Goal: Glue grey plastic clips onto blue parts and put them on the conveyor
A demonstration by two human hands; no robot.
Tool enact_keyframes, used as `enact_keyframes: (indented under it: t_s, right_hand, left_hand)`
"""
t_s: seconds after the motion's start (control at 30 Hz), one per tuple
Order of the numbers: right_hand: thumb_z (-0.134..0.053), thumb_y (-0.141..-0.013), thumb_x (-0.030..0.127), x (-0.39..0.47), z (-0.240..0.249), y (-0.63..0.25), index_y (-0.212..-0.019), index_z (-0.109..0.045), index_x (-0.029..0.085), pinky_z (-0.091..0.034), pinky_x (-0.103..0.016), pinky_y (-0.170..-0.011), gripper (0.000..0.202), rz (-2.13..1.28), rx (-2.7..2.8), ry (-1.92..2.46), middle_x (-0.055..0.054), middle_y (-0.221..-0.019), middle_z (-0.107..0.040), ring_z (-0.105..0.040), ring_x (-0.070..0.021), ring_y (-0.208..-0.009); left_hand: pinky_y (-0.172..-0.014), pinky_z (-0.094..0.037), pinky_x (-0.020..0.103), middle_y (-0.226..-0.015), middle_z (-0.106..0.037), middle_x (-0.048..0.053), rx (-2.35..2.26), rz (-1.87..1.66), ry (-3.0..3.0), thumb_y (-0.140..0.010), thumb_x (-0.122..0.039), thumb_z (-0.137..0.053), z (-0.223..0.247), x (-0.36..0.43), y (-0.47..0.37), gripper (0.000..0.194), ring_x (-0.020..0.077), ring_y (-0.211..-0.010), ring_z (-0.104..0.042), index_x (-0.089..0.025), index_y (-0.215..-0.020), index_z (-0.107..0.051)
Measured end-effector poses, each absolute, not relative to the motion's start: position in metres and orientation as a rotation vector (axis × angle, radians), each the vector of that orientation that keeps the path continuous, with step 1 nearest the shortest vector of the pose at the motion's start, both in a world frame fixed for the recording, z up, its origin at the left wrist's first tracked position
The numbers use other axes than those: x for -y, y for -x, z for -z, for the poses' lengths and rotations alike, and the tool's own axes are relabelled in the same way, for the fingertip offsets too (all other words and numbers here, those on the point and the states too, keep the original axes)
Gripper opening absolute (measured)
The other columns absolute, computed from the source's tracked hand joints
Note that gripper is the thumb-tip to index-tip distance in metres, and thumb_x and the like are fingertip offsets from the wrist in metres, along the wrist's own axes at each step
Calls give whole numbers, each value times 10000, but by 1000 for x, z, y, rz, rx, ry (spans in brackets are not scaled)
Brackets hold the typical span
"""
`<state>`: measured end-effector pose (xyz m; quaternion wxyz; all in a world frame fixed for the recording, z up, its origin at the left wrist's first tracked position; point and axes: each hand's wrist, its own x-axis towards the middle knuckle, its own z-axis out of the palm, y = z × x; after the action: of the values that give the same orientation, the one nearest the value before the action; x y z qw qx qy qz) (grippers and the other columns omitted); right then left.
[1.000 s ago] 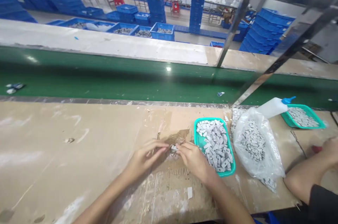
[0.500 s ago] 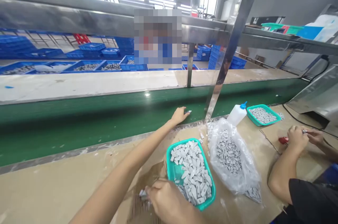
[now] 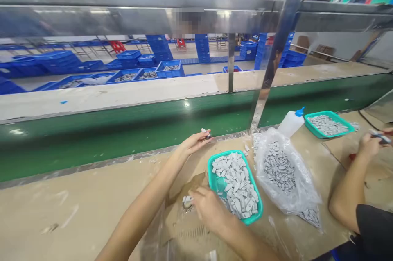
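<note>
My left hand (image 3: 194, 143) reaches forward by the near edge of the green belt. Its fingertips hold a small white and dark part (image 3: 206, 133). My right hand (image 3: 209, 207) is low over a torn piece of brown cardboard (image 3: 192, 232), its fingers closed on a small grey-white plastic piece (image 3: 187, 200). Right beside that hand stands a turquoise basket (image 3: 260, 207) with many similar grey-white pieces, its near-left corner partly behind the hand.
A clear plastic bag (image 3: 303, 187) of small grey pieces lies right of the basket, with a white squeeze bottle (image 3: 290, 125) behind it. Farther right are another turquoise basket (image 3: 325, 135) and a co-worker's arm (image 3: 353, 175). A metal post (image 3: 273, 60) rises beyond the bag.
My left hand has drawn back from over the green belt toward the table edge, with the small part in its fingers. The view has shifted; my right hand still grips its piece.
</note>
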<state>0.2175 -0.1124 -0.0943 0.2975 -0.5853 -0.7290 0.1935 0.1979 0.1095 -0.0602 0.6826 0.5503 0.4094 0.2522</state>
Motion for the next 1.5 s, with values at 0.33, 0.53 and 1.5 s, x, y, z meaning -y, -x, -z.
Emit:
enact_keyframes:
  t_s: [0.33, 0.53, 1.5]
  right_hand:
    - [-573, -935, 258, 122, 78, -224, -1125, -731, 240, -581, -278, -735, 247, -582, 1342, 1331, -61, -950, -749, -698, -168, -811]
    - [-629, -904, 253, 125, 70, -224, -1027, -771, 252, -591, -288, -669, 188, -482, 1346, 1241, -40, -848, -755, -684, -146, -672]
    - [-537, -914, 97, 127, 81, -225, -1178, -707, 342, -582, -249, -670, 398, -598, 1549, 1107, -17, -849, -708, -678, -128, -732]
  left_hand:
    - [-771, -569, 172, -834, -696, 33, -827, -702, -752, -686, -224, -840, 103, 21, -46, 231, 114, -768, -684, -155, -841, -684]
    - [-811, -562, 226, -935, -740, 57, -714, -709, -624, -620, -333, -891, 90, 54, -53, 408, 142, -801, -705, -154, -948, -729]
    - [-574, -496, 223, -706, -740, 53, -765, -941, -537, -449, -256, -954, 83, 79, -66, 392, 143, -612, -664, -119, -717, -703]
